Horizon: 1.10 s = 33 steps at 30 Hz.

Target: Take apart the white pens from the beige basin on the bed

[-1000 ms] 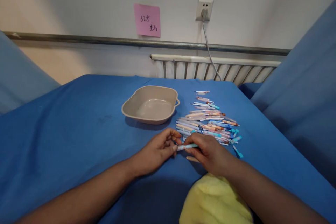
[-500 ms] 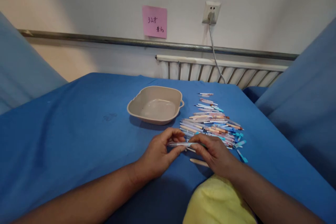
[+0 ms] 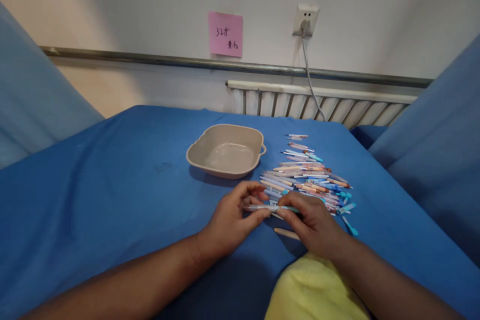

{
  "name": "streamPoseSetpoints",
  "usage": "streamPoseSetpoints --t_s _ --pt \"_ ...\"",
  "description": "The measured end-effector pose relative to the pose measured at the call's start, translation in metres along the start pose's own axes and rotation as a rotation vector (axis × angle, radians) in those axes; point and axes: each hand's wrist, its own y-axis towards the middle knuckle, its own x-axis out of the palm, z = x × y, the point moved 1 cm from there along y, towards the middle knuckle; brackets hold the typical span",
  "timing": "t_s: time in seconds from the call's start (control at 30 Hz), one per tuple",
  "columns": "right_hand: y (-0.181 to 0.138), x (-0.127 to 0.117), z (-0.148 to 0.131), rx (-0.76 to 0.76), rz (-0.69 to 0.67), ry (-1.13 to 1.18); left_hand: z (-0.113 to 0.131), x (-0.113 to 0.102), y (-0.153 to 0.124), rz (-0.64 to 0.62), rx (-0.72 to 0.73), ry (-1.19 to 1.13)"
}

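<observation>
Between my two hands a slim pen (image 3: 262, 207) lies level, its clear end to the left and a greenish end to the right. My left hand (image 3: 234, 215) pinches the clear end between thumb and fingers. The thumb and index finger of my right hand (image 3: 313, 220) close on its other half. Just beyond them spreads a pile of pens and pen parts (image 3: 300, 172) in peach, lavender, white and blue. A lone peach pen barrel (image 3: 285, 233) lies below the right fingers, partly hidden by that hand.
A beige plastic basin (image 3: 225, 152) stands behind my left hand on the blue cloth (image 3: 131, 185). Loose turquoise pen parts (image 3: 348, 210) lie at the pile's right edge. Yellow fabric (image 3: 315, 290) bulges at the front. A pink note (image 3: 225, 34) hangs on the wall beside a socket (image 3: 305, 20).
The whole view has shifted slightly. My right fingers have moved a little along the pen, showing more of its greenish end. Both hands keep hold of it.
</observation>
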Motion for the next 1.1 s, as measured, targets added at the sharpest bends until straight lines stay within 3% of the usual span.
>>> streamPoseSetpoints --t_s 0.2,0.43,0.57,0.7,0.8,0.9,1.0,1.1 --pt "-0.0020 0.0002 -0.0022 -0.066 0.049 -0.170 -0.0038 -0.0008 0.0062 -0.153 -0.246 -0.116" --pt "-0.0009 0.0010 -0.0021 -0.080 0.069 -0.174 -0.0010 -0.0004 0.0059 -0.057 -0.220 -0.240" --pt "-0.0018 0.0013 -0.0021 -0.081 0.086 -0.175 -0.0006 -0.0014 0.0065 -0.127 -0.241 -0.312" --pt "-0.0030 0.0029 -0.0035 -0.109 0.045 -0.244 -0.0018 -0.0025 0.0064 -0.212 -0.301 -0.200" --pt "-0.0030 0.0033 -0.0040 -0.126 0.035 -0.289 -0.0010 -0.0035 0.0063 -0.160 -0.313 -0.121" --pt "-0.0022 0.0026 -0.0030 -0.123 0.042 -0.274 0.0025 -0.0044 0.0067 -0.092 -0.275 -0.188" --pt "-0.0017 0.0011 -0.0018 -0.110 0.069 -0.266 0.0047 -0.0049 0.0074 -0.124 -0.263 -0.295" --pt "-0.0020 0.0007 -0.0018 -0.118 0.079 -0.292 0.0018 -0.0052 0.0082 -0.186 -0.356 -0.306"
